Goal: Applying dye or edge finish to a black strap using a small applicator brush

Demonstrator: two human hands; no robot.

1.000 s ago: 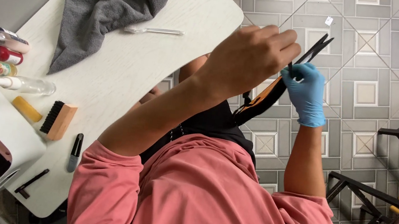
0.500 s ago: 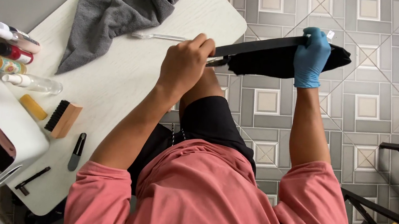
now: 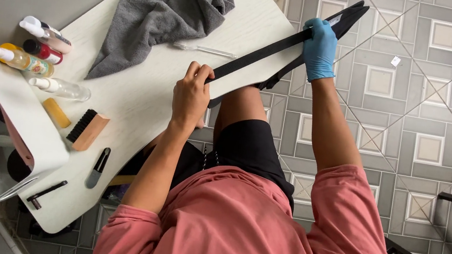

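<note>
The person sat at a pale table [image 3: 142, 98] and held a long black strap [image 3: 261, 55] pulled out between the two hands, slanting from near the table's middle up and away over its far corner and out above the tiled floor [image 3: 431, 113]. The left hand [image 3: 190, 94], bare, was closed around the near end of the strap, fingers curled over it and thumb pressed on top. The right hand [image 3: 319, 47], in a blue glove, was wrapped around the strap farther along, just short of where it widened into a dark folded end [image 3: 348, 16]; whether that end belonged to a bag or was only doubled webbing could not be told. The strap looked light, flat and limp, a thing that would sag wherever it was not pulled tight, so it seemed best taken in a full fist at two well-separated places, as here, not pinched at the edge. Its weave probably gave fair grip, though the glove might slide on it. On the table lay a crumpled grey towel [image 3: 154, 13], a clear slender toothbrush [image 3: 204, 50] just beside the towel, a wooden brush with black bristles [image 3: 87, 130], a yellow block [image 3: 57, 113], a small black tool [image 3: 98, 167] and several bottles [image 3: 43, 59] near the left edge
</note>
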